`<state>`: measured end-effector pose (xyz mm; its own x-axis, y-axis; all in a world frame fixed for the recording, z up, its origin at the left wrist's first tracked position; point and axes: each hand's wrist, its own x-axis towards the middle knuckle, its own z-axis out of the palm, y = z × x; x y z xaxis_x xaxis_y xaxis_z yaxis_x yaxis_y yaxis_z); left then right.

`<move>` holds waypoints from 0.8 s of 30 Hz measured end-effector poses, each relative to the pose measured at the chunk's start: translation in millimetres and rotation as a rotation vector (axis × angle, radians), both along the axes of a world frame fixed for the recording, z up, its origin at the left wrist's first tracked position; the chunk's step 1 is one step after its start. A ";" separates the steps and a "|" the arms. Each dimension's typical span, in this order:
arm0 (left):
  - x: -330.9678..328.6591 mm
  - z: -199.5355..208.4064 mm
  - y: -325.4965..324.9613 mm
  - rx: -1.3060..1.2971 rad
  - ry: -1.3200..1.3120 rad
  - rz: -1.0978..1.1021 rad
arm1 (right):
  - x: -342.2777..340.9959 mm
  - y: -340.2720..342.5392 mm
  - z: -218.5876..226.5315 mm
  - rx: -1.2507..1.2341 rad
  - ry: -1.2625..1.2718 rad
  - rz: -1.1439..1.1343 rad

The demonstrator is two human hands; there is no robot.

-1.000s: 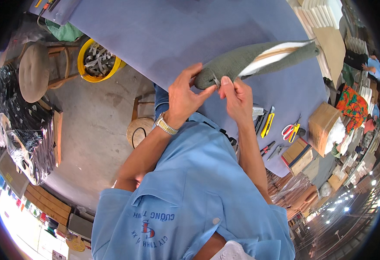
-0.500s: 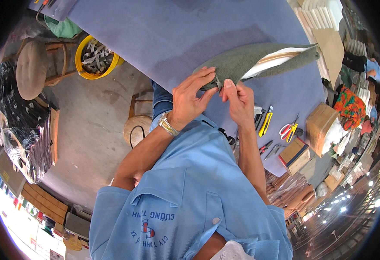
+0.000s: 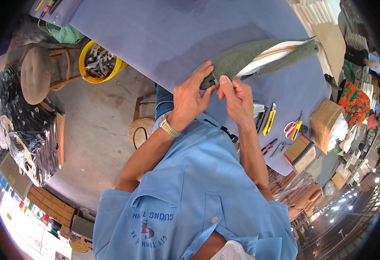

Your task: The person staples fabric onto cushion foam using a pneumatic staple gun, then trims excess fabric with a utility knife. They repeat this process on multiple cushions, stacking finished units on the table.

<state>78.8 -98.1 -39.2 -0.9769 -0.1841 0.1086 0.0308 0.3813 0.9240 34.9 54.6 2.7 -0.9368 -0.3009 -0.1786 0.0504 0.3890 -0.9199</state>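
A curved panel wrapped in grey-green fabric is held up over the blue-grey tabletop. White padding and a light-brown strip show through the open side of its cover. My left hand grips the panel's near left end, thumb beneath and fingers over the fabric. Beside it, my right hand pinches the edge of the fabric at that same end. Whatever small piece may lie between its fingertips is too hidden to make out.
Right of my right forearm lie a yellow utility knife, scissors and pliers. Cardboard boxes stand at the table's right. On the left are a yellow bucket of scraps, a cushioned stool and a wooden stool.
The whole view has shifted slightly. Both hands keep their hold at the same end of the panel, and the panel's far end sits tilted a little higher.
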 end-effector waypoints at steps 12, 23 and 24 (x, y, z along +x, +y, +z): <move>0.9 -1.1 5.8 -0.037 0.110 0.078 | 3.1 -9.3 4.4 -0.090 -0.078 -0.095; 2.9 -5.2 7.9 0.061 0.138 0.067 | 3.6 -14.8 10.4 -0.142 -0.103 -0.166; 2.6 -4.0 8.5 0.072 0.133 0.071 | 3.8 -14.2 10.6 -0.139 -0.117 -0.173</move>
